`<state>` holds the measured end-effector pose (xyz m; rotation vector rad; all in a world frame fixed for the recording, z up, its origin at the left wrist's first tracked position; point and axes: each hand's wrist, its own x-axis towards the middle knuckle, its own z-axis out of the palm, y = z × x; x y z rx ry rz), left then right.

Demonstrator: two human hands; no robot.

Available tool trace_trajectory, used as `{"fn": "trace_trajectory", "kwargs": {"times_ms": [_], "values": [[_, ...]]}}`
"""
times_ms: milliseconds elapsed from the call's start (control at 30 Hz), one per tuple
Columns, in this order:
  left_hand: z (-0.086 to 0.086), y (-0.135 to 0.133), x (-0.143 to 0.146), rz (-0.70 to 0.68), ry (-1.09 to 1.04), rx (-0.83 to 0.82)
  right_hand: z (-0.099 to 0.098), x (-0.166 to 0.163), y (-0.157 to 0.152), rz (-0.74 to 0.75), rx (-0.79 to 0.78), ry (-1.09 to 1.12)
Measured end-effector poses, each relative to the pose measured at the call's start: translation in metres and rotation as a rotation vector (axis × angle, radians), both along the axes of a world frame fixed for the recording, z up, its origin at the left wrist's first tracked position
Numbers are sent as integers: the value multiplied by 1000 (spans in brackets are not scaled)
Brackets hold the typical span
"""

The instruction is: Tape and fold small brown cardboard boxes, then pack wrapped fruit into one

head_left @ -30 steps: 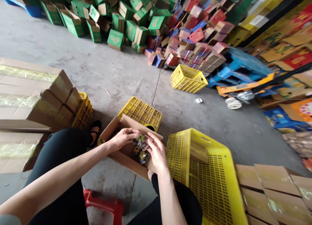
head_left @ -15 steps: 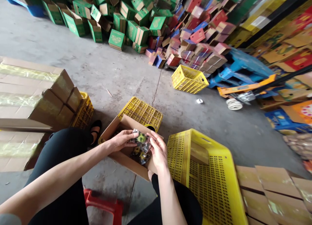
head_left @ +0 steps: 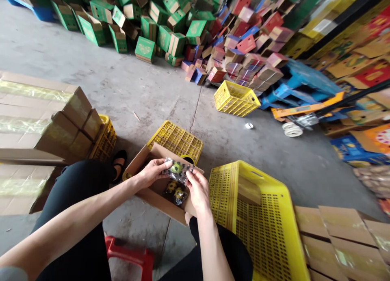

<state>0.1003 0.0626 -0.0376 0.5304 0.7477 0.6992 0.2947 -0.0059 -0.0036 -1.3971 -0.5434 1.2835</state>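
Note:
Between my two hands is a clear plastic bag with dark spots (head_left: 182,176), spread wide over an open cardboard box. A round green thing, perhaps a fruit, shows inside the bag near its left end. My left hand (head_left: 155,171) pinches the left edge of the bag between thumb and fingers. At the right end, my right hand (head_left: 197,187) grips it with the thumb on top. Below them in the cardboard box (head_left: 161,206) lie a few wrapped yellowish round things (head_left: 175,190) with dark spots. The rest of the box's inside is partly hidden by my hands.
A large yellow crate (head_left: 268,220) with a carton inside stands to the right. Taped cartons (head_left: 33,126) are stacked at left. A yellow crate (head_left: 179,139) sits behind the box, a red stool (head_left: 131,252) below. Farther off are a pallet jack (head_left: 307,110) and heaped green boxes (head_left: 146,48).
The plastic bag has been pulled flatter and wider between my hands. More of the yellowish wrapped things in the box now shows beneath it.

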Motion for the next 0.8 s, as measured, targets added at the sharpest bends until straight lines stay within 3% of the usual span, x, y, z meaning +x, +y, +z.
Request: {"fn": "trace_trajectory", "kwargs": {"times_ms": [200, 433, 633, 700, 800], "values": [[6, 0, 0, 20, -22, 51, 3, 1, -1, -5, -11, 58], [5, -3, -1, -3, 18, 69, 12, -4, -6, 181, -88, 97], [5, 0, -3, -14, 132, 101, 8, -3, -6, 122, -92, 32], [5, 7, -9, 5, 245, 179, 4, -1, -6, 113, -101, -23], [2, 21, -22, 40, 515, 449, -5, 4, -6, 157, -103, -189]]}}
